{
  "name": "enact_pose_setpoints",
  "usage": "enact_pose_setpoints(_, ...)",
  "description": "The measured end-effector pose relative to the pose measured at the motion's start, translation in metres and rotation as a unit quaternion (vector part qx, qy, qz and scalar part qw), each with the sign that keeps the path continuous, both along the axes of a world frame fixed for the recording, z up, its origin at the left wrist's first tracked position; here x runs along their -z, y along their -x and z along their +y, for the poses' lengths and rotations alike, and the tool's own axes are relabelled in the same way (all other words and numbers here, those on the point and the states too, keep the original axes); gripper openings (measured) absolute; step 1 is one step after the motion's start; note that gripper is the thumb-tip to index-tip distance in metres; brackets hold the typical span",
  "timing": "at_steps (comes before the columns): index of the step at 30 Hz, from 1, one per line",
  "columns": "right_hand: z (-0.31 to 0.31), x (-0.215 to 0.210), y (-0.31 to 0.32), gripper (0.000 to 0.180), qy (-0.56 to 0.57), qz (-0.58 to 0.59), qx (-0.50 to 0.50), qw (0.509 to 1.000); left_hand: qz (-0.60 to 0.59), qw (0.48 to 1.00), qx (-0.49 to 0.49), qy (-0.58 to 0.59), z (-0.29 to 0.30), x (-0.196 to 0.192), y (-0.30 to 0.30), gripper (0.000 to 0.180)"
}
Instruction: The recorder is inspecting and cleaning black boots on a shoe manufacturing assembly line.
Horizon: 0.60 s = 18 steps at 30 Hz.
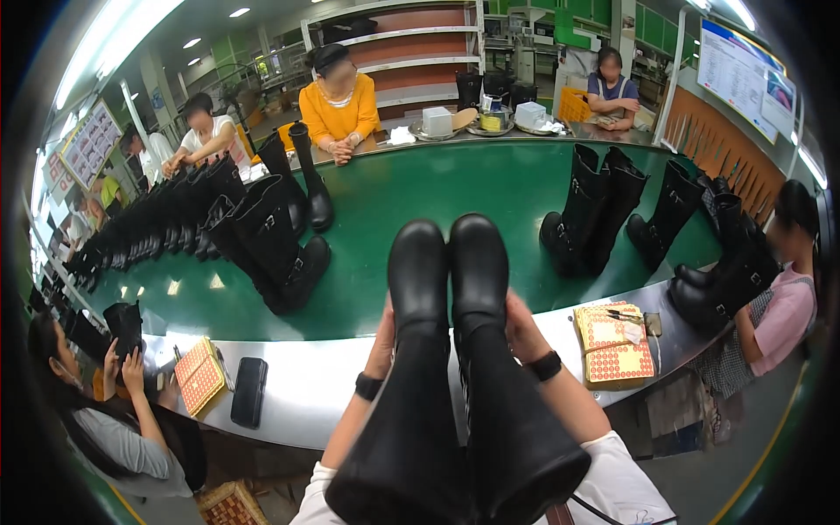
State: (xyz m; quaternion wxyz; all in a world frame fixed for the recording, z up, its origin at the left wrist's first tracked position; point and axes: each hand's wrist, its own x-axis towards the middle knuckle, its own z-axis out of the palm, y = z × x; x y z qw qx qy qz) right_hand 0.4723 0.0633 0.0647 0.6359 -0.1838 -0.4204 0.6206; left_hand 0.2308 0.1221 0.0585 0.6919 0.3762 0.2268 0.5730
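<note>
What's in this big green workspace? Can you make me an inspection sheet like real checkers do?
Surface: smooth green tabletop with a shiny metal border.
Held things: left round-toed tall black boot and right round-toed tall black boot, side by side, toes pointing away.
Clutter: other tall black buckled boots; yellow card stack with red circles; flat black rectangular object.
Hands: left hand holds the left boot, right hand the right; fingers mostly hidden.
Cables: thin black cord near the lower edge; ends unclear.
Surroundings: person in an orange top, white metal shelves, white wall board.
</note>
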Motion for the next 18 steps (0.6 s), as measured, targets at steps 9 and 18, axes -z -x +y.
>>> enact_pose_setpoints(9,0.016,0.065,0.008,0.049,0.288,0.091,-0.013,0.953,-0.089,0.942,0.240,0.215,-0.008,0.056,0.012,0.059)
enact_pose_setpoints(18,0.026,0.056,0.007,0.055,0.222,0.266,-0.207,0.915,-0.387,0.841,0.328,0.187,-0.006,-0.010,-0.025,0.064)
